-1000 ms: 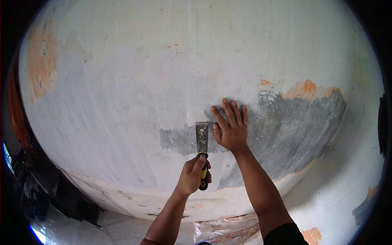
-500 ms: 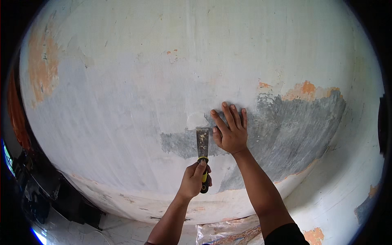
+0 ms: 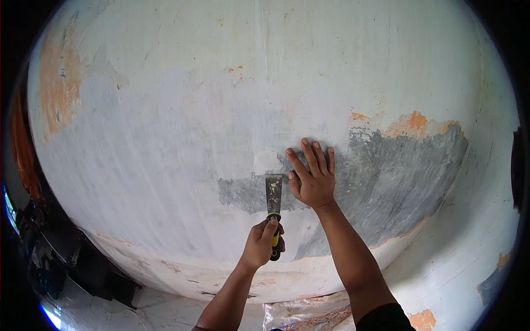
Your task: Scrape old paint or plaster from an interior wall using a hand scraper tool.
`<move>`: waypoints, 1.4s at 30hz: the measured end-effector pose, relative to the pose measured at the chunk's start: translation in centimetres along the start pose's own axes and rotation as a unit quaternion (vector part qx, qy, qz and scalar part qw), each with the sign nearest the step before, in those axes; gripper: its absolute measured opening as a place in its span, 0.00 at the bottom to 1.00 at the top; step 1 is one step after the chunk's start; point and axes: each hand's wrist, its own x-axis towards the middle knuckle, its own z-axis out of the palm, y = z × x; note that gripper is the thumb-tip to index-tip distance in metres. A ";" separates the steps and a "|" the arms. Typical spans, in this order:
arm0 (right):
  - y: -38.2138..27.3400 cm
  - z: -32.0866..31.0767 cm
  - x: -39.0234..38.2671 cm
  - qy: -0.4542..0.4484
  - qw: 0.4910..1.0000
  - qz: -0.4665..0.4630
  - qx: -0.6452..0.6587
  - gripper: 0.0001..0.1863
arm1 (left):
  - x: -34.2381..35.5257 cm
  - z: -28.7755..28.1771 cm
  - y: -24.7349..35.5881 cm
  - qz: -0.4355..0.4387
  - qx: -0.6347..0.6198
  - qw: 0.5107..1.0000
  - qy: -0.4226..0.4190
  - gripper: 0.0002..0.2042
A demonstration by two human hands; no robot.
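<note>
My left hand (image 3: 259, 243) is wrapped round the black and yellow handle of a putty knife, its paint-flecked metal blade (image 3: 274, 190) pointing up at a worn, off-white wall (image 3: 165, 127). The blade tip meets a patch of exposed grey (image 3: 237, 193), just below a small whitish piece of coating (image 3: 268, 161). Beside the blade, to its right, my right hand (image 3: 314, 179) lies open on the wall with fingers spread, over the edge of the grey area. It holds nothing.
Orange patches (image 3: 58, 94) show at the upper left and right. Dark objects (image 3: 66, 243) and orange cloth (image 3: 25, 154) stand along the left edge. A pale floor (image 3: 121, 314) and a plastic sheet (image 3: 292, 314) lie at the bottom. An adjoining wall (image 3: 469, 243) curves down the right.
Since a second ago the knife and my left hand have shifted slightly down, and the whitish piece above the blade shows more plainly. My right hand has moved a little lower.
</note>
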 end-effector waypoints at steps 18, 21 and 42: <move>0.3 0.2 0.1 0.004 1.000 0.000 -0.005 0.26 | 0.3 -0.1 0.4 0.003 0.000 1.000 0.004 0.20; 0.3 0.3 0.0 0.009 1.000 0.000 -0.009 0.26 | 0.2 -0.4 -0.3 -0.002 0.002 1.000 0.005 0.20; 0.0 -0.2 0.0 -0.007 1.000 0.001 0.001 0.28 | 0.7 -0.9 -0.2 0.032 0.029 0.999 -0.012 0.20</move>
